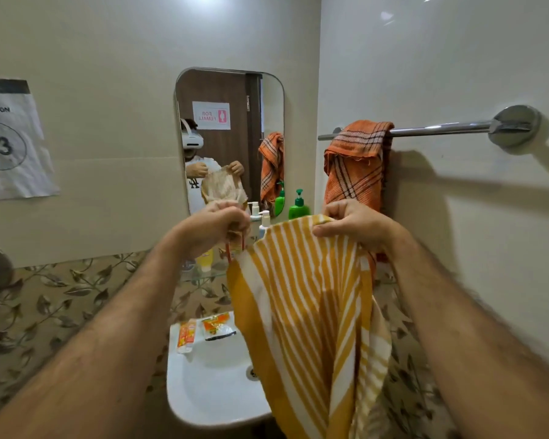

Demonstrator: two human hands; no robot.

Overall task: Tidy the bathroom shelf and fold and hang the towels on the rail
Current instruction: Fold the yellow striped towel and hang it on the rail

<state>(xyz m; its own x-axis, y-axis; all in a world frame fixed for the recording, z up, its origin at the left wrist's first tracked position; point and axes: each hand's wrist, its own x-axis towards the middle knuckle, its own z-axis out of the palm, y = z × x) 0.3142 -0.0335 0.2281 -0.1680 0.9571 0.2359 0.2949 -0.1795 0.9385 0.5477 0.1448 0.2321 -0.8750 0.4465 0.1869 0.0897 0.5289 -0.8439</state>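
I hold the yellow striped towel (308,312) up by its top edge, my left hand (216,226) closed in a fist on one corner, my right hand (352,223) pinching the other between thumb and fingers. The cloth hangs down between my forearms, over the white sink (210,388) below my hands. Just beyond my right hand an orange checked towel (355,163) is draped bunched over the chrome rail (441,128). Behind my hands, bottles stand on the glass shelf (203,275), among them a green pump bottle (298,205).
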